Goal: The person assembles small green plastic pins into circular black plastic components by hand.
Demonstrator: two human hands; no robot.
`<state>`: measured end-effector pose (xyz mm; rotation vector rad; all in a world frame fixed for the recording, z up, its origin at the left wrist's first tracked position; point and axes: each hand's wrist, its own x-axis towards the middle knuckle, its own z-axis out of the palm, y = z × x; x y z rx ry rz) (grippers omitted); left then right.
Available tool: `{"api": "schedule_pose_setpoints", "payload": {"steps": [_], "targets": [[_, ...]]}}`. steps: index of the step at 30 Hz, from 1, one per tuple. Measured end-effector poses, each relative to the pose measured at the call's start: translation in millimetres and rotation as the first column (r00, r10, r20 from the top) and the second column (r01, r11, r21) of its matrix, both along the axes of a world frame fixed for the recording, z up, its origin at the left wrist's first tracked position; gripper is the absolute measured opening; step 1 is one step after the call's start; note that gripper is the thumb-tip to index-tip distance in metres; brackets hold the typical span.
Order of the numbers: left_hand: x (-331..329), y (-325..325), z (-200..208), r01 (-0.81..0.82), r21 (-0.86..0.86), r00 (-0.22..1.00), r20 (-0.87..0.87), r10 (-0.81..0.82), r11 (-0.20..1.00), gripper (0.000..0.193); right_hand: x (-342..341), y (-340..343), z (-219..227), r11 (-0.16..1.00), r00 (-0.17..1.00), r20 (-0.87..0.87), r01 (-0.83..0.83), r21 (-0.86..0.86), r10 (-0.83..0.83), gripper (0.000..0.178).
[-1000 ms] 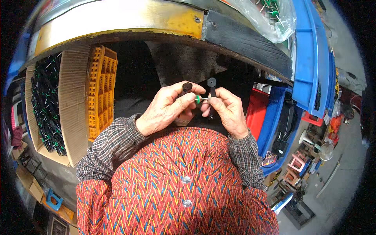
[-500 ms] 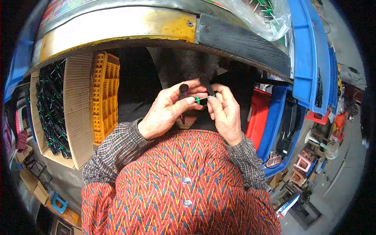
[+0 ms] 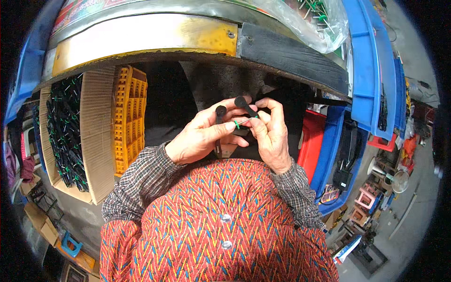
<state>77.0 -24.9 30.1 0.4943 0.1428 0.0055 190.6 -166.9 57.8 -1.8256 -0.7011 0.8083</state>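
Observation:
In front of my lap, my left hand [image 3: 196, 137] is closed with a black strap-like piece with a rounded end [image 3: 220, 112] running through it. Its thumb and fingertips also pinch a thin pale pin with a green collar [image 3: 237, 125]. My right hand [image 3: 271, 136] meets it, its thumb and index finger closed at the pin's other end. Between both hands a second black strap-like piece [image 3: 244, 104] leans over the left fingers. A bit of green shows at its lower end, near the right fingertips. Whether pin and strap are joined there is hidden.
A workbench edge [image 3: 141, 37] crosses ahead, with a clear plastic bag of green-collared pins [image 3: 324, 23] on it. Left stand a cardboard box [image 3: 97, 141] full of black and green pieces and a yellow crate [image 3: 130, 117]. Red [image 3: 312, 136] and blue bins [image 3: 331, 155] stand right.
The second black piece now leans more to the left. My right fingers have spread a little above the thumb, and the left fingers have shifted slightly. Both hands stay together.

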Motion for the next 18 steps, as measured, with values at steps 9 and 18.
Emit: {"api": "schedule_pose_setpoints", "payload": {"steps": [9,18], "targets": [[2.5,-0.1,0.1,-0.098,-0.029,0.994,-0.043,0.097,0.995,0.053,-4.3,10.0,10.9,0.993,0.970,0.233,0.083,-0.079,-0.062,0.038],[3.2,-3.0,0.1,-0.162,0.000,0.984,-0.074,0.162,0.987,0.050,-6.4,9.7,16.7,0.966,0.861,0.467,-0.094,-0.242,0.201,0.074]]}}
